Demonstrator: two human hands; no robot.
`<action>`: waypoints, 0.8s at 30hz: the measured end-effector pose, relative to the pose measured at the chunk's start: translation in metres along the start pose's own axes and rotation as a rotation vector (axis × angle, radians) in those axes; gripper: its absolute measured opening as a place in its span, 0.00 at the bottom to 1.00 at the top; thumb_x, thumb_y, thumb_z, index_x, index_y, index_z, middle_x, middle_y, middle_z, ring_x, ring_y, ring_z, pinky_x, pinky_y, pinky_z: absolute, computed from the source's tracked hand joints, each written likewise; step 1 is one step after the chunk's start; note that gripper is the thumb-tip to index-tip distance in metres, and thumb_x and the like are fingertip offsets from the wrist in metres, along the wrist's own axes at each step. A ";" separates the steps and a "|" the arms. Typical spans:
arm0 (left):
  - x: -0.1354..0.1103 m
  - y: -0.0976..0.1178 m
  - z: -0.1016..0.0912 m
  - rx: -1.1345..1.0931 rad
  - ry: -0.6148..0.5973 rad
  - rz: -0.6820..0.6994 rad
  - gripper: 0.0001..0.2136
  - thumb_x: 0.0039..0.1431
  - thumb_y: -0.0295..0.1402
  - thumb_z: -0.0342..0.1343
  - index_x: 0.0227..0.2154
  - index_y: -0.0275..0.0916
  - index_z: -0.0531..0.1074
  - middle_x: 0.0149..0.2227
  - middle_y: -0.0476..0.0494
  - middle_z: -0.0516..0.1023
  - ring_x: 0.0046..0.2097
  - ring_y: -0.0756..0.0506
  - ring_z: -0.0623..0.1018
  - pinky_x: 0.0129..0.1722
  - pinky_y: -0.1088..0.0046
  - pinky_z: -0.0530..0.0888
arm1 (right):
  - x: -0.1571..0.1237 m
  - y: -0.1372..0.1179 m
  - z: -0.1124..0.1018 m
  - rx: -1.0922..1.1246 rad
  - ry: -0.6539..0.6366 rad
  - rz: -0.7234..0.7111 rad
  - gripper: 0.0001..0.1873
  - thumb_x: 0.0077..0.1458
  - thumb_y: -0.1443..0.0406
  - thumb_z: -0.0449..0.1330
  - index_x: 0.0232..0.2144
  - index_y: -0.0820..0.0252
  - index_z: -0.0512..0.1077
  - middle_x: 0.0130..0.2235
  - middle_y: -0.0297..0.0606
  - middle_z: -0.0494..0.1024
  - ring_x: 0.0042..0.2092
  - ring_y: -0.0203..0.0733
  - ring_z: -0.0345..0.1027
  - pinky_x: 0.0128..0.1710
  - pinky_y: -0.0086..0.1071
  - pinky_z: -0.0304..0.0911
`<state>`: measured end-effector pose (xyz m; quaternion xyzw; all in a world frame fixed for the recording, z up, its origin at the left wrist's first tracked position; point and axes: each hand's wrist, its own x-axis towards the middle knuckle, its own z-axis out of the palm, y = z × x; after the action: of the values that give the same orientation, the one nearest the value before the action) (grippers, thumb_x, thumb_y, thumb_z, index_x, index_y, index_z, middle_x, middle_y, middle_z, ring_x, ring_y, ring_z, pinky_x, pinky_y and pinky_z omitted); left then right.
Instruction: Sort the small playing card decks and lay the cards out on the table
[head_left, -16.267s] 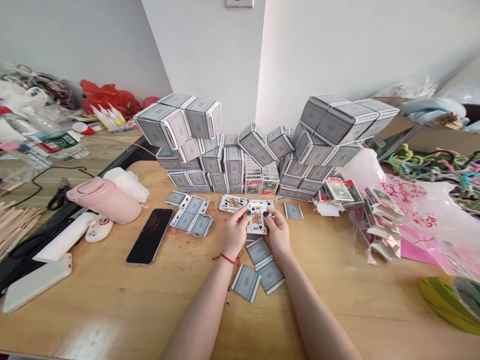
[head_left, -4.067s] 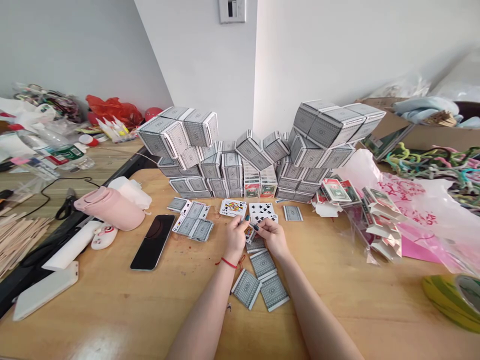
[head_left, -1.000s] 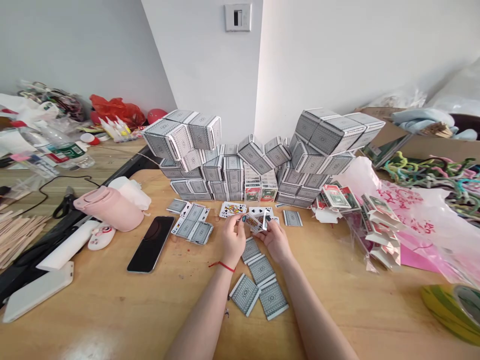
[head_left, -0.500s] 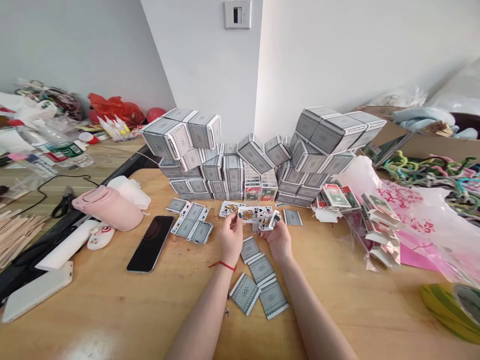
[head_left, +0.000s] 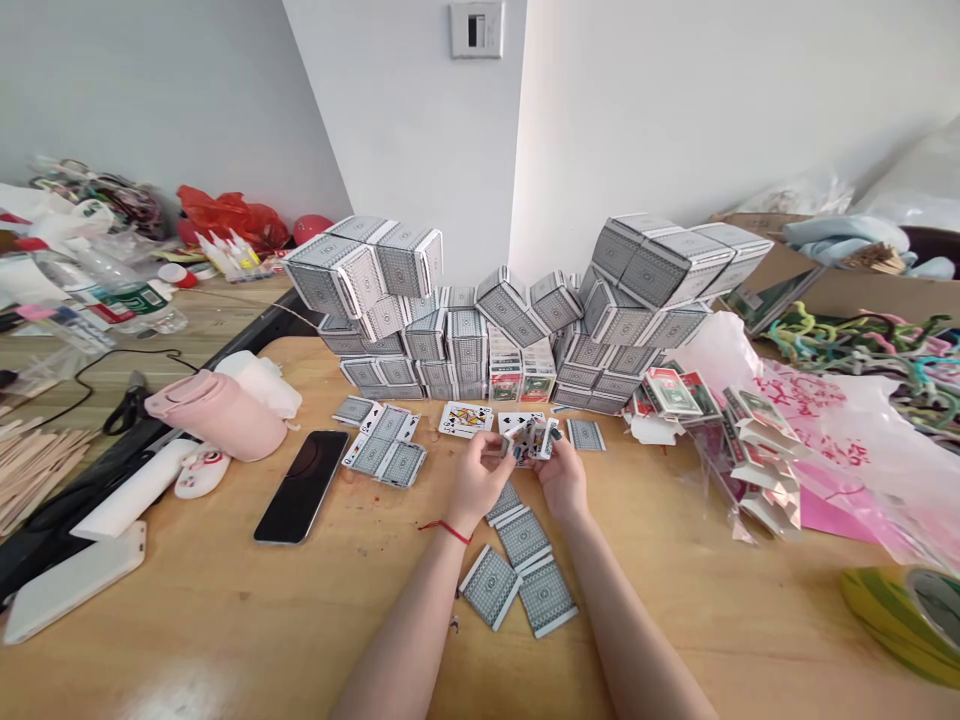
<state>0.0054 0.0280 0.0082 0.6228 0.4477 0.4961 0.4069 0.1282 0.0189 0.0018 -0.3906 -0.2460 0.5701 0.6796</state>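
Note:
Between my two hands are folded playing cards [head_left: 527, 440], brought together over the table. My left hand [head_left: 482, 478] pinches the left card, its fingers closed around the near edge. On the other side, my right hand [head_left: 562, 478] grips a bent card with thumb and fingers. Just beyond lie a face-up court card [head_left: 465, 419] and a spade card [head_left: 520, 420]. Several patterned folded cards [head_left: 523, 537] lie between my forearms. Another group of folded cards [head_left: 386, 440] rests to the left. How the held cards fit together is partly hidden by my fingers.
Stacked card blocks [head_left: 465, 345] form a wall behind my hands. A black phone [head_left: 301, 488] and a pink rolled case [head_left: 217, 412] lie left. Opened card boxes [head_left: 761, 450], a plastic bag [head_left: 840, 420] and yellow-green tape [head_left: 904, 620] are on the right.
My left hand has moved right with its card, up to the card in my right hand. The court card on the table shows more fully now. My right hand has barely moved.

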 end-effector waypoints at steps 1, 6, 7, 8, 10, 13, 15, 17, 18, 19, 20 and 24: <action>0.000 0.002 0.000 0.035 -0.033 0.023 0.07 0.49 0.29 0.54 0.33 0.36 0.65 0.36 0.43 0.73 0.36 0.49 0.75 0.34 0.73 0.73 | 0.000 0.000 0.000 -0.008 -0.007 0.004 0.15 0.47 0.56 0.56 0.35 0.58 0.71 0.35 0.37 0.75 0.34 0.41 0.67 0.28 0.31 0.63; -0.002 0.007 0.000 0.195 -0.154 0.131 0.05 0.46 0.27 0.55 0.23 0.37 0.63 0.44 0.42 0.66 0.35 0.50 0.71 0.29 0.75 0.71 | -0.003 0.001 0.001 -0.028 -0.029 0.023 0.15 0.45 0.59 0.60 0.36 0.59 0.71 0.34 0.37 0.75 0.33 0.40 0.67 0.31 0.31 0.62; -0.002 0.008 0.000 0.214 -0.167 0.143 0.05 0.46 0.27 0.55 0.22 0.37 0.62 0.45 0.41 0.66 0.35 0.50 0.71 0.29 0.75 0.70 | -0.003 0.002 0.001 -0.036 -0.023 0.032 0.16 0.44 0.59 0.60 0.36 0.59 0.71 0.34 0.36 0.75 0.33 0.40 0.67 0.32 0.31 0.62; -0.002 0.008 0.000 0.230 -0.175 0.155 0.06 0.46 0.27 0.54 0.22 0.37 0.62 0.45 0.41 0.65 0.35 0.50 0.71 0.29 0.74 0.70 | -0.003 0.003 0.001 -0.046 -0.016 0.043 0.16 0.43 0.60 0.61 0.37 0.59 0.71 0.34 0.36 0.75 0.33 0.40 0.67 0.32 0.31 0.62; -0.002 0.009 0.000 0.251 -0.181 0.177 0.05 0.46 0.25 0.54 0.22 0.37 0.61 0.45 0.41 0.64 0.37 0.49 0.70 0.30 0.74 0.70 | -0.002 0.004 0.000 -0.065 -0.006 0.054 0.17 0.43 0.59 0.61 0.38 0.59 0.70 0.33 0.36 0.75 0.32 0.40 0.67 0.32 0.31 0.62; -0.003 0.008 -0.001 0.278 -0.185 0.191 0.06 0.44 0.22 0.53 0.21 0.37 0.60 0.45 0.41 0.64 0.37 0.48 0.70 0.31 0.72 0.69 | -0.001 0.004 -0.001 -0.086 0.001 0.047 0.19 0.42 0.59 0.62 0.38 0.60 0.70 0.33 0.36 0.75 0.32 0.40 0.67 0.31 0.31 0.62; -0.003 0.007 -0.002 0.297 -0.188 0.182 0.07 0.42 0.21 0.52 0.20 0.37 0.60 0.44 0.41 0.63 0.33 0.50 0.69 0.30 0.73 0.68 | -0.001 0.004 -0.001 -0.094 0.000 0.038 0.19 0.42 0.59 0.62 0.38 0.60 0.70 0.33 0.36 0.75 0.32 0.40 0.67 0.31 0.31 0.62; -0.004 0.006 -0.002 0.310 -0.183 0.173 0.07 0.41 0.20 0.51 0.20 0.36 0.59 0.45 0.42 0.62 0.29 0.52 0.67 0.28 0.73 0.67 | -0.002 0.003 0.000 -0.117 -0.009 0.028 0.18 0.42 0.59 0.61 0.38 0.59 0.71 0.33 0.36 0.75 0.32 0.40 0.67 0.31 0.31 0.61; -0.004 0.005 -0.003 0.313 -0.175 0.172 0.07 0.41 0.20 0.51 0.19 0.36 0.59 0.45 0.42 0.62 0.28 0.53 0.67 0.27 0.73 0.66 | -0.003 0.002 0.001 -0.140 -0.016 0.020 0.18 0.42 0.59 0.61 0.38 0.59 0.71 0.34 0.36 0.75 0.33 0.40 0.67 0.32 0.31 0.61; -0.004 0.005 -0.003 0.315 -0.164 0.176 0.07 0.41 0.20 0.51 0.19 0.36 0.59 0.45 0.42 0.61 0.28 0.53 0.67 0.27 0.74 0.66 | -0.004 0.001 0.002 -0.171 -0.024 0.007 0.17 0.42 0.59 0.62 0.37 0.59 0.71 0.34 0.36 0.75 0.34 0.40 0.67 0.33 0.31 0.61; -0.004 0.006 -0.003 0.315 -0.153 0.180 0.07 0.40 0.20 0.51 0.19 0.36 0.59 0.44 0.42 0.61 0.28 0.53 0.67 0.28 0.74 0.66 | -0.004 0.000 0.004 -0.205 -0.031 -0.008 0.17 0.42 0.59 0.62 0.37 0.59 0.71 0.35 0.36 0.75 0.35 0.41 0.67 0.35 0.31 0.61; -0.004 0.006 -0.004 0.308 -0.125 0.185 0.08 0.38 0.19 0.50 0.17 0.37 0.57 0.43 0.42 0.62 0.29 0.51 0.68 0.27 0.74 0.66 | -0.007 -0.003 0.008 -0.308 -0.052 -0.053 0.18 0.41 0.59 0.62 0.37 0.59 0.72 0.37 0.37 0.75 0.39 0.43 0.66 0.39 0.33 0.60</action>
<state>0.0019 0.0229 0.0139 0.7459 0.4329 0.4174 0.2865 0.1220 0.0138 0.0098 -0.4686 -0.3581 0.5175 0.6200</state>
